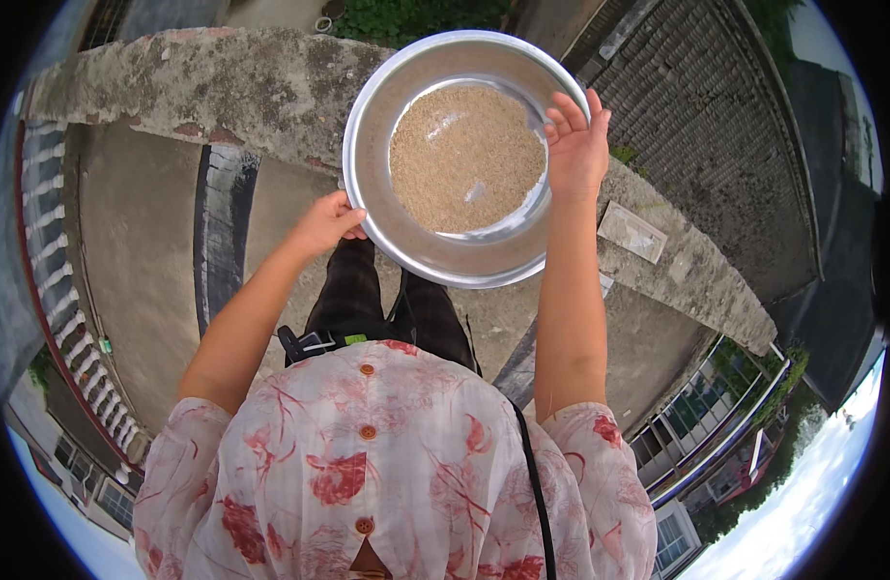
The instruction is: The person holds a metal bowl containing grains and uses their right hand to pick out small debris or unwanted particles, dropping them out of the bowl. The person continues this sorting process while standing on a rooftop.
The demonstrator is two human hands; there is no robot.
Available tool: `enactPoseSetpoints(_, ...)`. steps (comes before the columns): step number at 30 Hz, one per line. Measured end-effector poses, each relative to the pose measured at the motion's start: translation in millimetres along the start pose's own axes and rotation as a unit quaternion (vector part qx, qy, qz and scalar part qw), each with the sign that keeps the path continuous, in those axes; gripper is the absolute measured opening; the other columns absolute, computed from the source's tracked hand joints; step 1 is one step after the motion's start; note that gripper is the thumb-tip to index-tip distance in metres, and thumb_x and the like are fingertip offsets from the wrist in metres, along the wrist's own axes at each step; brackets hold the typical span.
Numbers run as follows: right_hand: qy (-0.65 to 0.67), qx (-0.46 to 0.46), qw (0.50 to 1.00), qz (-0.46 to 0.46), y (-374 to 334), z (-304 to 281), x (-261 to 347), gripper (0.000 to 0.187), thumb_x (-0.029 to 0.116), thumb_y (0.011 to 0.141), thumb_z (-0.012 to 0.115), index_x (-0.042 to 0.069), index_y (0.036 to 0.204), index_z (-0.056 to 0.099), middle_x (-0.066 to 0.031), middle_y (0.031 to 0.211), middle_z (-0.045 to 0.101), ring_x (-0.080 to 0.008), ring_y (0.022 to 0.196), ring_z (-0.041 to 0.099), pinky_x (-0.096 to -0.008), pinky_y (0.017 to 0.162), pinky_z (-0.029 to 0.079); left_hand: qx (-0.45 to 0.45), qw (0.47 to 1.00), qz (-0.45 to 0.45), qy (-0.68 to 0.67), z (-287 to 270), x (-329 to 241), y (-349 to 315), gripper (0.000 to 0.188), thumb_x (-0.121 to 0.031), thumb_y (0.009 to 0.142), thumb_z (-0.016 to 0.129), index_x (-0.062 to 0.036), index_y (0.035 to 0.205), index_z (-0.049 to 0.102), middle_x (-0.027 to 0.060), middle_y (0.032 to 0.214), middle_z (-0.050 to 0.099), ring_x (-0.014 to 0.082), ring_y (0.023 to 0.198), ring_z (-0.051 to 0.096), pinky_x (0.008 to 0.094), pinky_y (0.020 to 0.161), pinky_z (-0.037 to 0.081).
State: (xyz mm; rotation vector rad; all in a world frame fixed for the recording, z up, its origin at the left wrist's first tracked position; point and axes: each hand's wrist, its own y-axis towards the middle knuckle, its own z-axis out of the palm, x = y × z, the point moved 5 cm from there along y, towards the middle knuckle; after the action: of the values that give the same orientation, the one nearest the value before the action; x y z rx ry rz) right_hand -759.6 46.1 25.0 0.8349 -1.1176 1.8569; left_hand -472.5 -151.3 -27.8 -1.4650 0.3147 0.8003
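Note:
A wide silver metal basin (445,261) is in front of me above a concrete ledge. A layer of fine tan grains (464,145) covers most of its bottom, with bare shiny metal showing through in small patches. My left hand (331,222) grips the basin's near left rim, thumb towards the rim and the other fingers partly hidden. At the right side of the basin, my right hand (577,155) is raised with its palm showing and its fingers apart and slightly bent. It overlaps the basin's right wall, and nothing shows in it.
The rough concrete ledge (242,87) curves across in front of me, with a pale rectangular slab (632,231) on its right part. Beyond it lies a grey tiled roof (696,126). A white baluster railing (54,261) stands at left, a metal railing (716,425) at lower right.

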Motion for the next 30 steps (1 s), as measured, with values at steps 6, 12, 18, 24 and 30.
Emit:
enactPoseSetpoints(6, -0.565, 0.031, 0.822, -0.06, 21, 17, -103, 0.017, 0.015, 0.08, 0.061, 0.007, 0.093, 0.068, -0.0129, 0.095, 0.064, -0.025, 0.08, 0.063, -0.0348, 0.074, 0.049, -0.001, 1.0, -0.003, -0.007, 4, -4, -3, 0.019, -0.017, 0.09, 0.055, -0.0031, 0.104, 0.053, 0.0073, 0.088, 0.064, 0.0135, 0.074, 0.062, 0.027, 0.069, 0.05)
enactPoseSetpoints(12, -0.666, 0.05, 0.738, -0.099, 28, 38, -143, 0.012, 0.018, 0.079, 0.061, 0.014, 0.088, 0.068, -0.0106, 0.096, 0.062, -0.0305, 0.084, 0.062, -0.0397, 0.074, 0.05, 0.013, 1.0, -0.003, -0.022, 2, 1, 0, 0.022, -0.017, 0.089, 0.056, -0.0028, 0.105, 0.053, 0.0074, 0.089, 0.064, 0.0147, 0.076, 0.062, 0.0282, 0.071, 0.051)
enactPoseSetpoints(18, -0.72, 0.123, 0.672, -0.118, 20, 50, -151, 0.012, 0.018, 0.077, 0.061, 0.013, 0.087, 0.067, -0.0094, 0.091, 0.063, -0.0289, 0.082, 0.062, -0.0402, 0.072, 0.049, 0.023, 0.999, 0.004, -0.038, 2, 4, 2, 0.02, -0.015, 0.089, 0.056, -0.0017, 0.104, 0.053, 0.0083, 0.088, 0.064, 0.0153, 0.076, 0.062, 0.0283, 0.07, 0.051)
enactPoseSetpoints(24, -0.685, 0.298, 0.664, 0.037, -12, 26, -132, 0.01, 0.014, 0.078, 0.058, 0.015, 0.082, 0.068, -0.0082, 0.092, 0.06, -0.029, 0.08, 0.062, -0.0414, 0.073, 0.05, 0.027, 0.999, -0.01, -0.025, -1, 7, 2, 0.024, -0.019, 0.089, 0.057, -0.0036, 0.108, 0.053, 0.0069, 0.091, 0.065, 0.0145, 0.077, 0.062, 0.0286, 0.072, 0.051)
enactPoseSetpoints(30, -0.681, -0.049, 0.722, -0.112, 35, -12, -97, 0.028, 0.019, 0.08, 0.059, 0.013, 0.108, 0.058, -0.012, 0.109, 0.049, -0.0317, 0.101, 0.052, -0.0415, 0.078, 0.049, 0.026, 1.0, -0.016, -0.003, 0, 0, 3, 0.023, -0.017, 0.089, 0.057, -0.003, 0.106, 0.053, 0.0071, 0.089, 0.064, 0.0141, 0.075, 0.062, 0.0276, 0.07, 0.05)
